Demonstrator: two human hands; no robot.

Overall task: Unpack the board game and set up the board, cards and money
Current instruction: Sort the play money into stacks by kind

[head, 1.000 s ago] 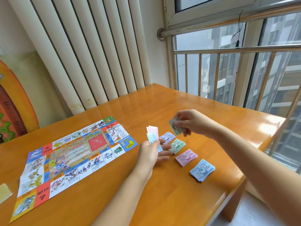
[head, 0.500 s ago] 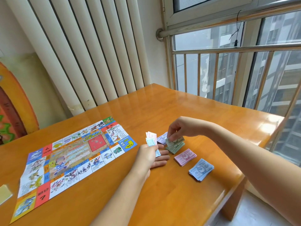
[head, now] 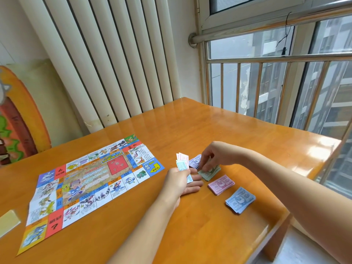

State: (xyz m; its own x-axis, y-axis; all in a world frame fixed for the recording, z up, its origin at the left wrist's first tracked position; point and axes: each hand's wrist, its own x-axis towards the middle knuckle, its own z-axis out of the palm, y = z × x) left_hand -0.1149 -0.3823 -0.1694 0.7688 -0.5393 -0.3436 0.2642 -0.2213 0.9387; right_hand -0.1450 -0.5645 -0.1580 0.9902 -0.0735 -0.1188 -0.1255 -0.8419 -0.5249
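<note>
Currently: play money, judged thin, light, limp and prone to sliding. Left hand (head: 179, 180) pinches a mixed sheaf (head: 182, 161) under the thumb. Right hand (head: 213, 157) pinches the green pile (head: 209, 172) on the bench (head: 190, 235). Best pinched at an edge.

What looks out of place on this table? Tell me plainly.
Nothing is spilled or damaged. Only the blue money pile is loosely fanned and lies nearest the table edge; the game board lies flat.
</note>
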